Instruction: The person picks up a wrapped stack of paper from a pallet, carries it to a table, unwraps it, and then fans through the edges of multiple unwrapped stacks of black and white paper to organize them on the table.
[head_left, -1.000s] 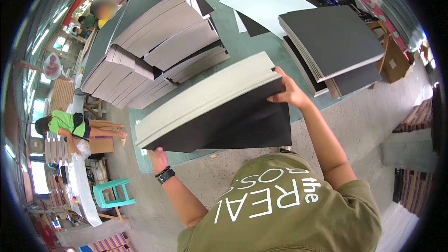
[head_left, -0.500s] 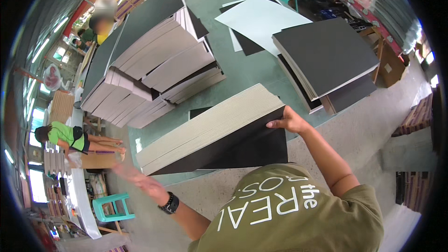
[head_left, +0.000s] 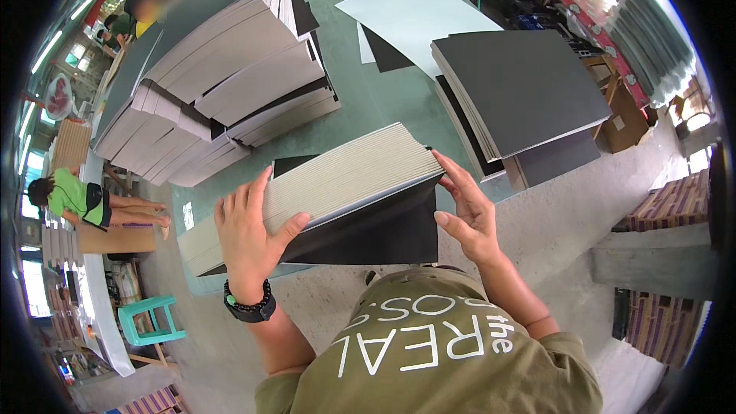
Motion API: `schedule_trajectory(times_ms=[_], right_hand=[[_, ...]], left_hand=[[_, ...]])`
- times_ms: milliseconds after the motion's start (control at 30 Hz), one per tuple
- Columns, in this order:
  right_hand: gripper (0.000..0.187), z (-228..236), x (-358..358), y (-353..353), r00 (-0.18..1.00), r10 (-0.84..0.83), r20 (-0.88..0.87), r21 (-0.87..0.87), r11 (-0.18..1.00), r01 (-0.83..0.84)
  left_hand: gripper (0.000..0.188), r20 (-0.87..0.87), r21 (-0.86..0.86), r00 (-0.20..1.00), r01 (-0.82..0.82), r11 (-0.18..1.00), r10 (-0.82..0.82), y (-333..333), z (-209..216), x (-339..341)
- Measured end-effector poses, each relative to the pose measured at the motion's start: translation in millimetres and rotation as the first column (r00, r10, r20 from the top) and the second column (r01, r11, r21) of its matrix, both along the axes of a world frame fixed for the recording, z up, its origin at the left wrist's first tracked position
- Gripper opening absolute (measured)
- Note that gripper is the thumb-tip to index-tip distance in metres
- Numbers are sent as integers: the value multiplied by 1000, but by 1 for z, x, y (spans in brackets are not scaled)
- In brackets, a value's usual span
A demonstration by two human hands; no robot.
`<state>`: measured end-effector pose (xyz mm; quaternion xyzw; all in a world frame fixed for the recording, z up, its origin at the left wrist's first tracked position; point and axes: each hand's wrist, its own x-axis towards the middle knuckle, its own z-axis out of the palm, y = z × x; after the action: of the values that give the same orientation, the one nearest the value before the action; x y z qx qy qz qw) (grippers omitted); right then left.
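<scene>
A thick stack of boards (head_left: 353, 176) with pale edges and a black front face (head_left: 368, 238) stands tilted at the table's near side. My left hand (head_left: 257, 230) lies across the pale edges toward the stack's left part, fingers stretched and thumb apart. At the right end my right hand (head_left: 471, 218) touches the corner with extended fingers, its thumb spread away by the black face. Both hands are open against the stack, one toward each end. A lower run of pale boards (head_left: 195, 249) shows left of my left hand. The stack's far face is hidden.
Tall piles of dark-faced boards (head_left: 238, 73) stand at the table's left. More black boards (head_left: 529, 92) are piled at the right, beside white sheets (head_left: 418, 19). A green stool (head_left: 152, 322) stands on the floor at left, near a person in a green shirt (head_left: 73, 193).
My left hand has come from the lower left onto the board stack. My right hand has gone from gripping the corner to lying against the end with its fingers extended.
</scene>
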<state>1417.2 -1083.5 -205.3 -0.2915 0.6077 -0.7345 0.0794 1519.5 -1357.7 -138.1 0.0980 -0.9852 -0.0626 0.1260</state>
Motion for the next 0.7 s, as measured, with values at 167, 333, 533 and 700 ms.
schedule_trajectory(times_ms=[167, 333, 533, 700], right_hand=[[66, -1, 4, 4, 1000, -19, -23, 21, 1000, 20], [67, -3, 9, 4, 995, -65, -71, 67, 995, 70], [66, -4, 12, 7, 980, -115, -165, 138, 981, 139], [66, -8, 15, 5, 985, -129, -111, 77, 987, 138]], left_hand=[[74, 8, -5, 1000, 0, 1000, 0, 1, 1, 0], [76, -60, -11, 998, 12, 1000, -12, -1, -4, 1], [73, -52, 19, 999, 5, 1000, -4, -1, -4, 1], [70, -35, 45, 999, -23, 999, 25, -2, -5, 1]])
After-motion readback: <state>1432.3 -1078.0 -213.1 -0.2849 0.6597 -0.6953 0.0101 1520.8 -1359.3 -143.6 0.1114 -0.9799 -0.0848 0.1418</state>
